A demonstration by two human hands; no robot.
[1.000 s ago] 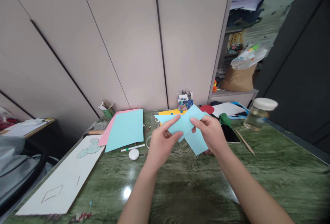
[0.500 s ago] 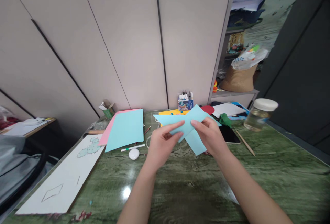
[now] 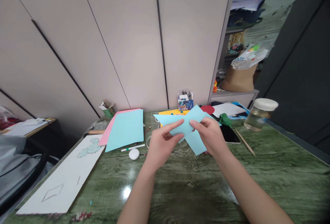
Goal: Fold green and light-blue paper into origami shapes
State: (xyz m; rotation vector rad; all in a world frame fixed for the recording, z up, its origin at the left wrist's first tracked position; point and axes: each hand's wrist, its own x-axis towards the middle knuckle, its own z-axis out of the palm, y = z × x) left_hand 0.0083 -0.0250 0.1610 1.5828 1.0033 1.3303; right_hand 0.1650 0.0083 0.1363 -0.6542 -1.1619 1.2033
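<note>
Between my hands is a folded sheet of light blue paper [image 3: 192, 119], held up above the table with pointed ends sticking out to the upper left, top and below. My left hand [image 3: 165, 141] pinches its lower left part, index finger laid along the near face and thumb below. With thumb on the near face and fingers behind, my right hand [image 3: 210, 133] grips its right side. The fingers behind the paper are partly hidden. Several things lie behind it, among them a yellow sheet [image 3: 168, 113] and a dark phone [image 3: 230, 135].
Left of my hands lie blue sheets [image 3: 126, 127] over pink paper, a white marker [image 3: 132, 147] and a white mouse-like object [image 3: 134, 154]. A drawing board [image 3: 62, 176] fills the left edge. A lidded jar [image 3: 260, 114] and a wooden stick [image 3: 244, 142] are at right.
My right thumb has slid slightly left along the paper. Otherwise both hands and the folded paper keep almost the same place.
</note>
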